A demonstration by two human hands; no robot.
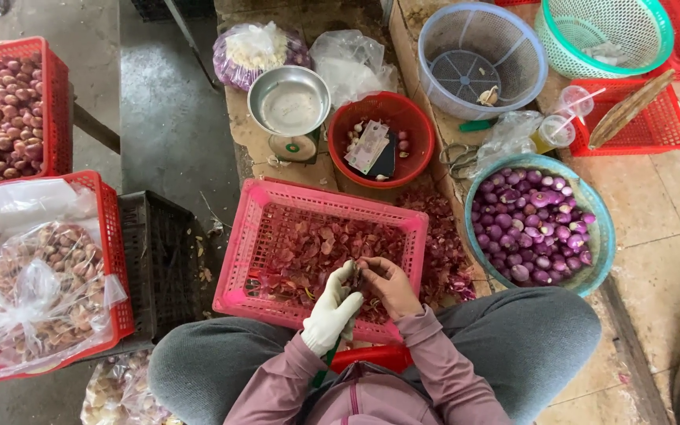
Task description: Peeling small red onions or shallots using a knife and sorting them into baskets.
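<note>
Both hands meet over the pink crate (255, 236): the gloved left hand (330, 313) and the bare right hand (388, 285) are closed, fingertips together, on a small shallot (362, 271), though it is mostly hidden. This looks like mid-peel, skins dropping onto the heap of peelings (316, 248). Next, I judge, the cleaned bulb must go right, into the teal bowl (601, 228) of peeled shallots (530, 224).

Both forearms, in mauve sleeves, reach forward from the lap and meet in front of the body. The left hand (330, 311) wears a white glove, its fingers curled upward with the tips pointing toward the other hand's fingertips. The bare right hand (388, 285) bends at the wrist, fingers pinched together just beside the gloved fingertips.
</note>
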